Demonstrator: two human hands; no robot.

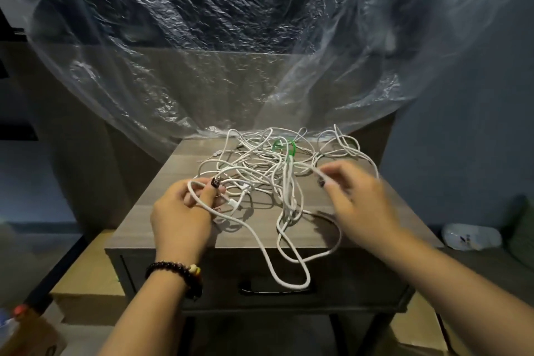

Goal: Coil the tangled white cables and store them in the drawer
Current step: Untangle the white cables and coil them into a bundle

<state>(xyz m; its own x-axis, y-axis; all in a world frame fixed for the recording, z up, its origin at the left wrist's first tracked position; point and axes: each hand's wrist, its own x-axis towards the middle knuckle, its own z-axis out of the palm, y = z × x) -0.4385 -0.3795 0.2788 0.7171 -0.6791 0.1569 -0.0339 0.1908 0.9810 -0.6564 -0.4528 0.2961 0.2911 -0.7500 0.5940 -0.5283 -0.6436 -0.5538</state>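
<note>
At frame centre, tangled white cables [268, 165] sprawl on the wooden nightstand [161, 211]; its drawer [346, 277] below is closed, contents hidden. Left hand [182, 211] grips one strand, blurred right hand [358, 199] pinches another

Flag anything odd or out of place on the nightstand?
Yes: a white cable loop hangs off the front edge, over the shut drawer's handle. A green tie sits buried in the tangle. Left hand and right hand each hold a strand.
</note>
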